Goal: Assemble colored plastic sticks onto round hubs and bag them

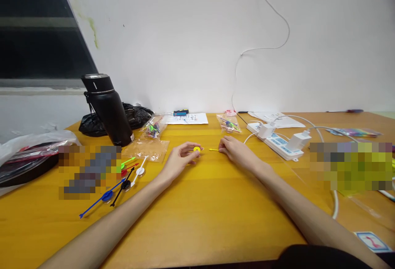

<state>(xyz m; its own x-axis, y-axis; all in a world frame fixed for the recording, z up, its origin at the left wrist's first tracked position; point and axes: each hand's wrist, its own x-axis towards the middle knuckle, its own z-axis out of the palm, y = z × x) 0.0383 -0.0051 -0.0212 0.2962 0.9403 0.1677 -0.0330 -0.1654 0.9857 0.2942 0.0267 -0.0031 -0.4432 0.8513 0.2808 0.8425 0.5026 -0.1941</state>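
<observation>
My left hand point(182, 157) rests on the yellow table point(197, 211) with its fingers curled round a small yellow disc point(196, 149). My right hand point(236, 151) lies a little to the right and pinches the end of a thin yellow stick point(213, 149) that points left toward the disc. The stick's tip and the disc are a short gap apart. Left of my left forearm lie several coloured sticks with discs: a blue one point(101, 201), a black one point(123, 187), a white one point(139, 172), plus a green and a red one.
A black flask point(108, 108) stands at the back left in front of a black bag point(135, 116). Clear plastic bags point(145, 149) of small coloured parts lie behind my hands. A white power strip point(274, 139) with chargers and cables sits at the right. Papers lie by the wall.
</observation>
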